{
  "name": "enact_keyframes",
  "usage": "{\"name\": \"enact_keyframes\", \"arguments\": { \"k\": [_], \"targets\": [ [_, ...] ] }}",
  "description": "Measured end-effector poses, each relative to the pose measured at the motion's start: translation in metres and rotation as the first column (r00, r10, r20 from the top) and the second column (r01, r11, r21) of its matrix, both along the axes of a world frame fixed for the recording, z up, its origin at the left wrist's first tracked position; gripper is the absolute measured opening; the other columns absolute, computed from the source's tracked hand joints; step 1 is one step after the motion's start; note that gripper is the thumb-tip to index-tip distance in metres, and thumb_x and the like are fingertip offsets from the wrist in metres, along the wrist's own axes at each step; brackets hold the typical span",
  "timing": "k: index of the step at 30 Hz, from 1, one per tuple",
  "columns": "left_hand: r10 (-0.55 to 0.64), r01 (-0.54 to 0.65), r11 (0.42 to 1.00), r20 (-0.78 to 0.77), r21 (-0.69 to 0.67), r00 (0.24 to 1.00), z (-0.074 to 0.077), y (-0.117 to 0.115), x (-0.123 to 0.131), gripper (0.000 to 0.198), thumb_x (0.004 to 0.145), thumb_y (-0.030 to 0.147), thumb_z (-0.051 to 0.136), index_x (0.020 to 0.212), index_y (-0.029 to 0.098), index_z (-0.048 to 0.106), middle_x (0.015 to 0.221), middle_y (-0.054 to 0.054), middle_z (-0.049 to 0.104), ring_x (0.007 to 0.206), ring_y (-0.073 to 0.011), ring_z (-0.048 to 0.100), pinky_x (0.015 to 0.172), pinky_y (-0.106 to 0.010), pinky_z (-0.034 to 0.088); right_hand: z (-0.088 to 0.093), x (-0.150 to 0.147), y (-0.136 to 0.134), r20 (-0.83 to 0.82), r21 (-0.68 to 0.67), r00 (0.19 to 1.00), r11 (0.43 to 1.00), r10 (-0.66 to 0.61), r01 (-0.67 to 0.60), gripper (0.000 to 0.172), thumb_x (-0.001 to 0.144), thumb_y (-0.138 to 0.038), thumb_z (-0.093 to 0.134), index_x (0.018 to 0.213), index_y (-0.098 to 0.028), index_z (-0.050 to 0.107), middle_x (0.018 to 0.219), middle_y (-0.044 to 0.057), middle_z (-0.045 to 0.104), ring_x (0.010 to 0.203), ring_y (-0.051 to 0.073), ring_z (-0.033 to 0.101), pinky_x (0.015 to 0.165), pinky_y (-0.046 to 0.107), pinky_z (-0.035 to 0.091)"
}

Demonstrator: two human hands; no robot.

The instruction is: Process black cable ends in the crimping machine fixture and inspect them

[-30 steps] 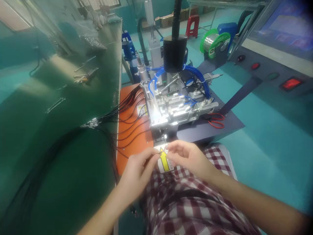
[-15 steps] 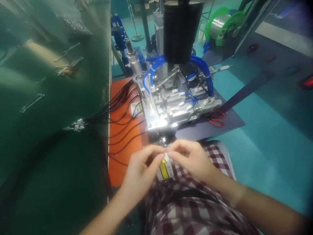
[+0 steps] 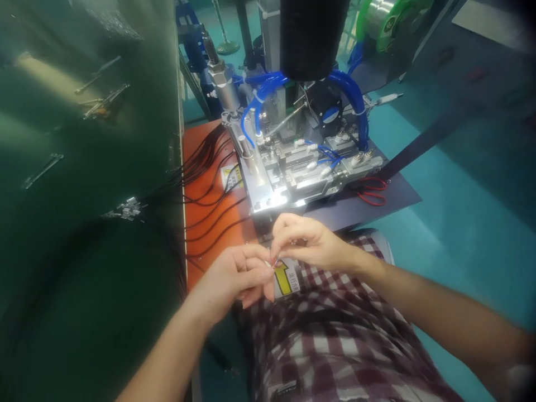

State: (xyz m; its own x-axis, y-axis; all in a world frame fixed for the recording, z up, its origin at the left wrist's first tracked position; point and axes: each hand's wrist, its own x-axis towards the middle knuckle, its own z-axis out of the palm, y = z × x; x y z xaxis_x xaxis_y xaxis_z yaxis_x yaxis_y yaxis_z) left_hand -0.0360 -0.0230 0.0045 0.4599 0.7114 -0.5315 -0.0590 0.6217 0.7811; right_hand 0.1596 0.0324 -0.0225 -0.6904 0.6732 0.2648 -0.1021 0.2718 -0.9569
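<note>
My left hand [image 3: 247, 274] is closed in a pinch beside the yellow arrow label [image 3: 285, 280]. Its fingertips meet those of my right hand [image 3: 307, 240], which is also pinched, from above and to the right. Between the fingertips a bit of thin, light-coloured wire [image 3: 277, 261] shows; its ends are hidden by the fingers. Just beyond both hands stands a metal machine [image 3: 272, 192] with blue air tubes [image 3: 358, 106], on an orange plate [image 3: 196, 195].
Black cables [image 3: 209, 201] run over the orange plate to a bundle of metal-tipped ends [image 3: 130, 208] on the dark green table [image 3: 84, 290]. Red-handled scissors [image 3: 372, 192] lie right of the machine. A black cylinder [image 3: 312, 39] hangs above; a green spool [image 3: 383, 25] is at upper right.
My left hand has turned and curled its fingers more. My right hand has moved slightly up and left, its fingers now pointing down at the left fingertips. The view has shifted a little.
</note>
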Motion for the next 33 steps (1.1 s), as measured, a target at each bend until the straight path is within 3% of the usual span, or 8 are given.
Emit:
{"name": "enact_keyframes", "arguments": {
  "k": [7, 10, 13, 15, 17, 19, 26, 33],
  "targets": [
    [-0.145, 0.154, 0.986, 0.122, -0.065, 0.982, -0.007, 0.001, -0.007, 0.021, 0.071, 0.032, 0.075, 0.077, 0.014, 0.065, 0.057, -0.006, 0.069, 0.032, -0.0037, 0.041, 0.033, -0.016, 0.02, 0.02, -0.004, 0.02, 0.105, -0.138, 0.914, 0.916, 0.391, -0.376, 0.011, 0.087, -0.02, 0.061, 0.084, -0.014, 0.07, 0.085, 0.001, 0.059, 0.08, 0.012, 0.059, 0.078, 0.027, 0.05],
    [-0.141, 0.146, 0.987, 0.074, -0.061, 0.987, -0.008, 0.0, -0.005, 0.021, 0.072, 0.03, 0.074, 0.077, 0.012, 0.066, 0.056, -0.006, 0.069, 0.032, -0.003, 0.039, 0.033, -0.015, 0.021, 0.024, -0.004, 0.024, 0.156, -0.043, 0.892, 0.905, 0.424, -0.423, 0.01, 0.086, -0.017, 0.062, 0.086, -0.013, 0.071, 0.086, 0.002, 0.059, 0.083, 0.013, 0.059, 0.079, 0.026, 0.049],
    [0.001, -0.001, 1.0, -0.009, 0.002, 1.0, -0.005, -0.002, 0.001, 0.021, 0.072, 0.03, 0.074, 0.079, 0.013, 0.064, 0.056, -0.005, 0.069, 0.031, -0.0029, 0.038, 0.033, -0.015, 0.022, 0.025, -0.001, 0.018, 0.169, 0.063, 0.962, 0.972, 0.215, -0.228, 0.012, 0.088, -0.014, 0.059, 0.089, -0.014, 0.071, 0.088, 0.003, 0.062, 0.084, 0.013, 0.059, 0.077, 0.026, 0.049],
    [0.132, -0.128, 0.99, -0.063, 0.063, 0.989, -0.002, -0.005, 0.007, 0.021, 0.073, 0.031, 0.074, 0.078, 0.014, 0.062, 0.055, -0.003, 0.068, 0.031, -0.0037, 0.04, 0.033, -0.015, 0.024, 0.023, 0.002, 0.007, 0.182, 0.097, 0.981, 0.994, -0.069, 0.052, 0.016, 0.09, -0.014, 0.055, 0.092, -0.016, 0.07, 0.089, 0.003, 0.064, 0.082, 0.013, 0.059, 0.075, 0.026, 0.048],
    [0.211, -0.198, 0.974, -0.121, 0.114, 0.97, 0.001, -0.007, 0.011, 0.021, 0.075, 0.032, 0.072, 0.079, 0.015, 0.06, 0.056, -0.002, 0.068, 0.032, -0.0044, 0.042, 0.035, -0.015, 0.027, 0.019, 0.005, -0.007, 0.224, 0.105, 0.921, 0.947, -0.319, 0.303, 0.015, 0.09, -0.015, 0.056, 0.093, -0.018, 0.07, 0.088, 0.003, 0.066, 0.078, 0.013, 0.06, 0.067, 0.026, 0.048],
    [0.256, -0.227, 0.961, -0.187, 0.16, 0.948, 0.002, -0.01, 0.015, 0.02, 0.078, 0.033, 0.069, 0.081, 0.015, 0.06, 0.058, -0.001, 0.068, 0.035, -0.0046, 0.044, 0.037, -0.015, 0.03, 0.014, 0.006, -0.02, 0.201, 0.128, 0.88, 0.902, -0.43, 0.412, 0.014, 0.088, -0.015, 0.059, 0.095, -0.018, 0.07, 0.091, 0.005, 0.066, 0.079, 0.014, 0.061, 0.061, 0.024, 0.048],
    [0.283, -0.228, 0.95, -0.282, 0.211, 0.917, -0.004, -0.013, 0.019, 0.019, 0.081, 0.033, 0.066, 0.081, 0.017, 0.057, 0.057, 0.001, 0.065, 0.036, -0.0053, 0.043, 0.039, -0.017, 0.034, 0.001, 0.003, -0.041, 0.114, 0.409, 0.9, 0.846, -0.42, 0.343, 0.029, 0.088, -0.007, 0.054, 0.113, -0.015, 0.065, 0.098, 0.009, 0.064, 0.082, 0.014, 0.063, 0.071, 0.026, 0.053],
    [0.303, -0.239, 0.94, -0.271, 0.244, 0.914, -0.003, -0.015, 0.018, 0.02, 0.08, 0.034, 0.066, 0.084, 0.016, 0.058, 0.057, 0.001, 0.065, 0.036, -0.0049, 0.044, 0.041, -0.018, 0.035, -0.004, 0.002, -0.043, 0.054, 0.633, 0.845, 0.673, -0.531, 0.382, 0.026, 0.084, -0.003, 0.058, 0.104, -0.016, 0.068, 0.089, 0.007, 0.07, 0.075, 0.015, 0.065, 0.066, 0.027, 0.052]
  ]
}}
